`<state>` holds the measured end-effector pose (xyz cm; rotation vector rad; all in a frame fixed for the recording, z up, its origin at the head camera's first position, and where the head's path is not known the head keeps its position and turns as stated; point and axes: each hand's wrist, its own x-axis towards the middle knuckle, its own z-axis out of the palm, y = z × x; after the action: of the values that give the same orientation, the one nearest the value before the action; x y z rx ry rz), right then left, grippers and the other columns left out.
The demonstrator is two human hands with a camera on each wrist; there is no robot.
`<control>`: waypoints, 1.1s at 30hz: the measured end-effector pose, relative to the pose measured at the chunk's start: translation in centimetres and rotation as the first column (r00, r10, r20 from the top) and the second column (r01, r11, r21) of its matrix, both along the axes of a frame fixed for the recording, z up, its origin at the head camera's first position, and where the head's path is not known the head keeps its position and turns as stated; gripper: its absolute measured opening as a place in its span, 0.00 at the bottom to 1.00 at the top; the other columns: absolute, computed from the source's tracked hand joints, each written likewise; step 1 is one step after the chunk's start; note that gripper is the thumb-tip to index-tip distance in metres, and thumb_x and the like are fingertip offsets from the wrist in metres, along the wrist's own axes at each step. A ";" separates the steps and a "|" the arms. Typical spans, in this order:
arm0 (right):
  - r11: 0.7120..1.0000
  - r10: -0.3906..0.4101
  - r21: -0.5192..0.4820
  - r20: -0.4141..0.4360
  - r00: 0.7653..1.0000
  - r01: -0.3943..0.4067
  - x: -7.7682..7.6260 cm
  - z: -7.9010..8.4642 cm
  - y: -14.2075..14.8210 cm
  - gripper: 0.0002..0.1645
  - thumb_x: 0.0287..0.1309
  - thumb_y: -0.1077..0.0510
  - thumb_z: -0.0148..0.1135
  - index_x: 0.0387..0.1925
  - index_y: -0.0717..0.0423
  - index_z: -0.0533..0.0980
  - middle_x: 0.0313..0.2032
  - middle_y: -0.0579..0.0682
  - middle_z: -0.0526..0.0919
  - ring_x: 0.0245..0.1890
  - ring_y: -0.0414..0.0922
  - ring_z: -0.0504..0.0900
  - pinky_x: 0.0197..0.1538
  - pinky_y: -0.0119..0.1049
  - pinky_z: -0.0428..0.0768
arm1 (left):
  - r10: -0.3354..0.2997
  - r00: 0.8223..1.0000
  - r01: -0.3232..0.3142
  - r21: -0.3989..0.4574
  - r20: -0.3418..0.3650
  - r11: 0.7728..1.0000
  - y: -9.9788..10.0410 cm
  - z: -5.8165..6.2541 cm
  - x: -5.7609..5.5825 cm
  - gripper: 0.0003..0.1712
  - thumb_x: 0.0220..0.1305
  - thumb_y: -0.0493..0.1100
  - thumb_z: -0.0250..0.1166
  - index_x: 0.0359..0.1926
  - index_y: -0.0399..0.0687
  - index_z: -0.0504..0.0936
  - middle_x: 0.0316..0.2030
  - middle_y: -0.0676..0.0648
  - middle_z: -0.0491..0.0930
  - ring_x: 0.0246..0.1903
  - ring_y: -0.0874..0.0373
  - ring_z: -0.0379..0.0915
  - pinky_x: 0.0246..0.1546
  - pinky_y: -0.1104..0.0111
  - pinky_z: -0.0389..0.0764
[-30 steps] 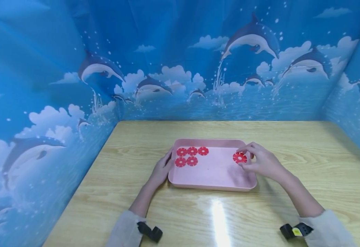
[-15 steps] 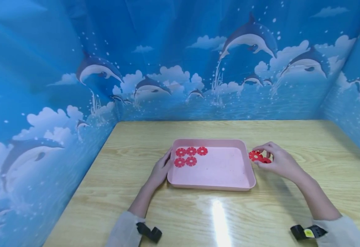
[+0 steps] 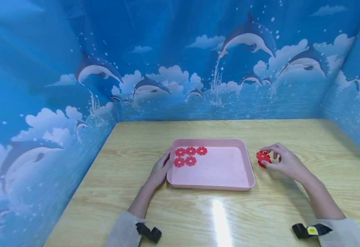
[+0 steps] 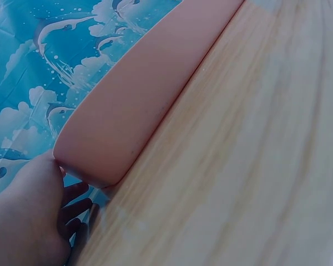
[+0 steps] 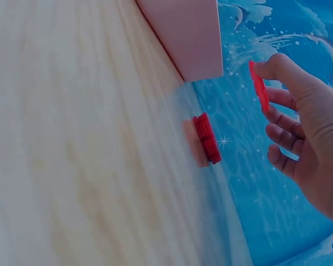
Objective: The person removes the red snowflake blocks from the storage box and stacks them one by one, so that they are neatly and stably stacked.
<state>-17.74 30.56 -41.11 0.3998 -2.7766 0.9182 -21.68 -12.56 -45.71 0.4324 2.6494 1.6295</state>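
My left hand [image 3: 159,171] holds the left side of a shallow pink tray [image 3: 211,188], its fingers at the outside of the end wall in the left wrist view. To the right of the tray, my right hand [image 3: 286,164] pinches a red notched plastic disc [image 5: 258,86] between thumb and fingertips. Below that disc, a small stack of red discs [image 5: 207,138] sits on the table. Inside the tray, toward its back left, red discs [image 3: 190,161] lie flat, three in the back row and two in front of it.
The tray stands on a wood-grain table [image 3: 136,137]. A blue dolphin-print backdrop [image 3: 167,51] rises behind and beside the table. Black straps with small cameras [image 3: 149,232] are worn on both sleeves.
My right hand has moved from over the tray's right end out to the table at the right, carrying a red disc. The left hand stays at the tray.
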 end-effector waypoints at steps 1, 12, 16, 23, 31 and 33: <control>1.000 0.000 -0.002 -0.002 1.000 0.000 0.0 -0.2 0.2 0.23 0.48 0.56 0.69 0.47 0.59 0.76 0.33 0.51 0.69 0.28 0.47 0.66 0.19 0.31 0.68 | 0.000 1.000 -0.001 0.000 0.004 1.000 0.0 0.1 0.0 0.28 0.71 0.46 0.47 0.70 0.53 0.55 0.66 0.44 0.56 0.64 0.46 0.51 0.63 0.54 0.52; 1.000 -0.024 0.006 0.037 0.999 0.024 -0.3 -1.7 1.4 0.23 0.48 0.58 0.69 0.47 0.60 0.75 0.33 0.51 0.69 0.28 0.47 0.67 0.23 0.32 0.69 | 0.013 1.000 -0.013 -0.015 0.007 1.000 0.0 0.0 0.0 0.28 0.71 0.46 0.47 0.70 0.55 0.55 0.66 0.47 0.57 0.64 0.48 0.51 0.63 0.55 0.52; 0.999 -0.037 0.014 0.060 0.998 0.036 -0.3 -2.2 1.7 0.24 0.50 0.56 0.68 0.49 0.61 0.75 0.33 0.52 0.69 0.28 0.47 0.67 0.24 0.32 0.68 | 0.001 1.000 -0.001 -0.012 -0.007 1.000 -0.1 -0.1 -0.1 0.28 0.71 0.45 0.47 0.70 0.52 0.55 0.66 0.44 0.56 0.64 0.46 0.51 0.63 0.53 0.51; 0.999 -0.040 0.016 0.040 0.998 0.039 -0.6 -3.3 2.1 0.23 0.51 0.57 0.67 0.48 0.62 0.75 0.32 0.52 0.69 0.27 0.46 0.66 0.25 0.33 0.66 | 0.003 1.000 -0.003 -0.014 0.012 1.000 0.0 -0.2 -0.2 0.28 0.71 0.45 0.47 0.70 0.54 0.54 0.66 0.46 0.56 0.65 0.49 0.50 0.63 0.56 0.52; 0.999 -0.032 0.018 0.024 0.999 0.031 -0.7 -3.7 2.1 0.23 0.50 0.57 0.68 0.48 0.62 0.75 0.31 0.52 0.69 0.27 0.45 0.65 0.26 0.34 0.65 | 0.002 1.000 -0.002 -0.011 0.010 1.000 -0.1 -0.3 -0.2 0.28 0.71 0.45 0.47 0.70 0.53 0.55 0.66 0.46 0.56 0.64 0.48 0.51 0.64 0.56 0.51; 0.999 -0.032 0.018 0.020 0.999 0.032 -0.6 -3.6 2.1 0.23 0.50 0.57 0.68 0.48 0.62 0.76 0.31 0.51 0.69 0.26 0.45 0.65 0.26 0.34 0.65 | 0.002 1.000 -0.002 -0.011 0.013 1.000 -0.1 -0.3 -0.3 0.28 0.71 0.44 0.47 0.70 0.54 0.55 0.66 0.46 0.56 0.64 0.49 0.51 0.64 0.56 0.52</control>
<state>-18.37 32.69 -44.74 0.3492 -2.8028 0.8966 -21.93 -12.66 -46.03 0.4174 2.6492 1.6120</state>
